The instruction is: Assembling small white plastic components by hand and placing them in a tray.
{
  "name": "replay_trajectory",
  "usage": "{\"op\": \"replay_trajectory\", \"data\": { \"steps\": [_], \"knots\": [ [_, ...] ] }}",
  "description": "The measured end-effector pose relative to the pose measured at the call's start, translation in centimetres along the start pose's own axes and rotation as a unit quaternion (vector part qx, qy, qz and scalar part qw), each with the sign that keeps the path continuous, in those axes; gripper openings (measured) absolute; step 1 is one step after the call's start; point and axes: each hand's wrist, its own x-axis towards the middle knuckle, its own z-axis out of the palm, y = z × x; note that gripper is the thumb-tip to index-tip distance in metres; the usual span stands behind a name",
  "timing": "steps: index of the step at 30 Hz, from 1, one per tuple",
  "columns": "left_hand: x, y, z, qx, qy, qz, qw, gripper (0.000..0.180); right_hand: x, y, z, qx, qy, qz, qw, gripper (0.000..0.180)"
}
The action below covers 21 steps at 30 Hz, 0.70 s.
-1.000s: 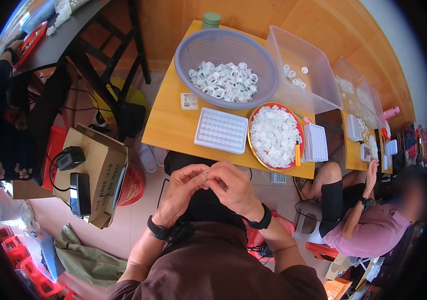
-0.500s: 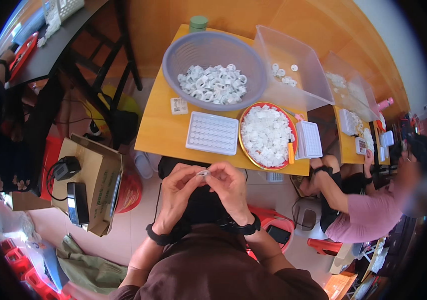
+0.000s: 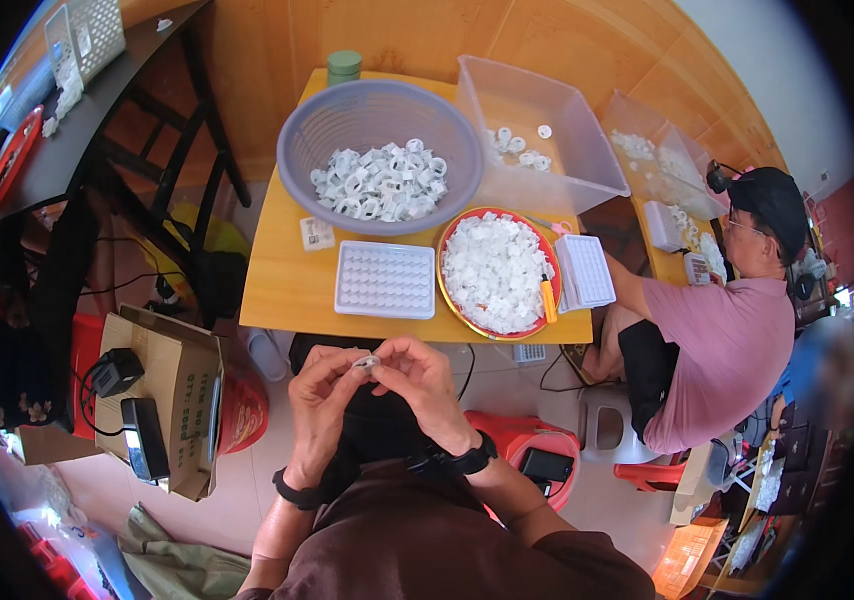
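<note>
Both hands meet in front of my body, just off the near edge of the yellow table (image 3: 297, 300). My left hand (image 3: 322, 395) and my right hand (image 3: 422, 390) pinch one small white ring-shaped part (image 3: 366, 362) between their fingertips. The fingers cover much of it. Beyond the hands lies a white tray (image 3: 385, 279) with rows of small pockets. To its right, a red-rimmed plate (image 3: 444, 290) carries a heap of small white pieces, with an orange-handled tool (image 3: 548, 298) on its edge. Behind stands a grey-purple basin (image 3: 297, 165) holding many white ring parts.
A clear plastic bin (image 3: 587, 185) with a few white discs stands at the back right, beside stacked white trays (image 3: 587, 272). A co-worker in a pink shirt (image 3: 722, 350) sits at the right. An open cardboard box (image 3: 192, 420) and red stool (image 3: 502, 435) flank me.
The view has shifted, so the table contents sit further left. My hands still pinch the small part, which is now tilted more. The co-worker's upper body has come more fully into view.
</note>
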Motion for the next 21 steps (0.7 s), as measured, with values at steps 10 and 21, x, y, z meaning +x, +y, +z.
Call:
{"op": "replay_trajectory", "data": {
  "steps": [10, 21],
  "knots": [
    [0.2, -0.6, 0.1, -0.003, -0.015, 0.022, 1.0, 0.019, 0.3, 0.2, -0.1, 0.0, 0.025, -0.004, 1.0, 0.008],
    [0.2, -0.6, -0.1, 0.078, 0.028, 0.033, 0.996, 0.018, 0.3, 0.8, 0.5, -0.023, 0.043, 0.011, 0.999, 0.006]
  ]
}}
